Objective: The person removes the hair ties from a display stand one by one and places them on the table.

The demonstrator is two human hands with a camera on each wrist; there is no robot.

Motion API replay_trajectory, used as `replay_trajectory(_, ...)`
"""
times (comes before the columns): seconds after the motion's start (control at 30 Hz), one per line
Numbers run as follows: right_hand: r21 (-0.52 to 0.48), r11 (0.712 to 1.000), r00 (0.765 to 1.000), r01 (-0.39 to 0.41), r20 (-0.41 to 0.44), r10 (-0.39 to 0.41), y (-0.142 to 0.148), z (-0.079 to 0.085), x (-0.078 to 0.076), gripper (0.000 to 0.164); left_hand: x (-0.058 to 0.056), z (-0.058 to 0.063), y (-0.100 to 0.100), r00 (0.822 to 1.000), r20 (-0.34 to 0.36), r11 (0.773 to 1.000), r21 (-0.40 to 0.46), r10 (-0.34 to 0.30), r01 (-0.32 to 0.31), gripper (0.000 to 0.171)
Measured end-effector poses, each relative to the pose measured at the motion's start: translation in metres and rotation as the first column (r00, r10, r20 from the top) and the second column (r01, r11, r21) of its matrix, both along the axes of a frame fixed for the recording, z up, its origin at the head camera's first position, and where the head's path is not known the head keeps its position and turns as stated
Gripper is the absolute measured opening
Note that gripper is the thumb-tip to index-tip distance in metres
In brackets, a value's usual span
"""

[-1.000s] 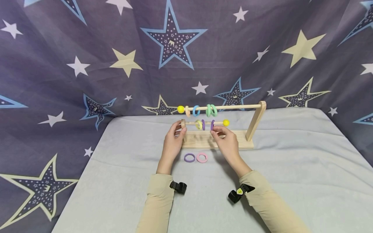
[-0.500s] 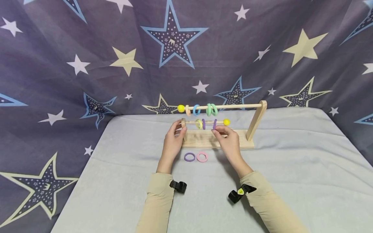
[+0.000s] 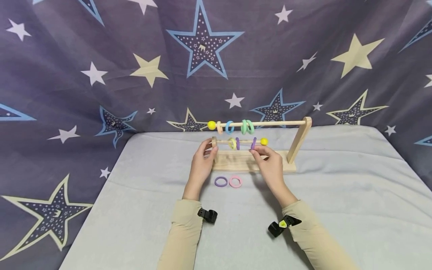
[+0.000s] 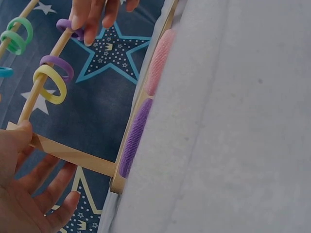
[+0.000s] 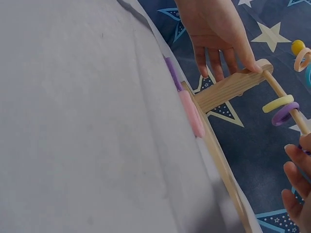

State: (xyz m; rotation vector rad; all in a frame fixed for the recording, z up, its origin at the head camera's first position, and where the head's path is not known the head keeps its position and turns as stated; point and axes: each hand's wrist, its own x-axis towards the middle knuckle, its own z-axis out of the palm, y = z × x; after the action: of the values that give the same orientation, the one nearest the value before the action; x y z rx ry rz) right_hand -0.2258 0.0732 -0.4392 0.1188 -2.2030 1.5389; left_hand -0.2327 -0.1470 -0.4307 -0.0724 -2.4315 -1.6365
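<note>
My left hand (image 3: 202,159) grips the short post (image 4: 73,154) of a wooden stand (image 3: 233,165), thumb at the top and fingers behind it. With thumb and fingertips my right hand (image 3: 270,165) pinches a purple hair tie (image 3: 254,143) hanging round the lower rod, close to the yellow ball (image 3: 264,141) at its right end. Further left on that rod hang a yellow hair tie (image 4: 50,85) and another purple hair tie (image 4: 58,67). In the right wrist view the pinched hair tie is mostly hidden by the fingers.
The upper rod (image 3: 273,123) carries peach, blue and green hair ties (image 3: 244,127), with a yellow ball (image 3: 211,125) at its left end. A purple (image 3: 221,182) and a pink hair tie (image 3: 235,182) lie before the stand on the grey cloth (image 3: 135,225). A star-patterned curtain (image 3: 111,45) hangs behind.
My right hand has slid the pinched purple hair tie to the right along the lower rod, closer to the yellow ball. My left hand stays on the post.
</note>
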Motion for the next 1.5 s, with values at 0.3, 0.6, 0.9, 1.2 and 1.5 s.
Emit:
replay_trajectory(0.3, -0.004, 1.000, 1.000, 0.000, -0.012, 0.000, 0.008, 0.002, -0.001, 0.013, -0.001, 0.000, -0.002, 1.000, -0.003, 1.000, 0.013, 0.008, -0.008, 0.047)
replay_trajectory(0.6, -0.008, 1.000, 1.000, -0.011, -0.004, 0.011, 0.016, 0.005, 0.000, 0.015, -0.001, 0.001, -0.002, 1.000, -0.008, 1.000, 0.011, 0.012, -0.012, 0.048)
replay_trajectory(0.9, 0.043, 0.998, 0.999, 0.041, 0.001, -0.041, 0.027, 0.007, 0.002, 0.017, -0.001, 0.000, 0.000, 1.000, -0.006, 1.000, 0.015, 0.017, -0.016, 0.047)
replay_trajectory(1.2, 0.067, 0.996, 0.998, 0.055, -0.007, -0.055, 0.038, 0.009, 0.003, 0.016, -0.001, -0.002, 0.002, 1.000, -0.004, 1.000, 0.020, 0.013, -0.013, 0.044)
replay_trajectory(1.5, 0.058, 0.997, 0.999, 0.042, -0.013, -0.041, 0.047, 0.010, 0.005, 0.015, -0.002, -0.003, 0.002, 1.000, -0.007, 1.000, 0.023, 0.014, -0.013, 0.044)
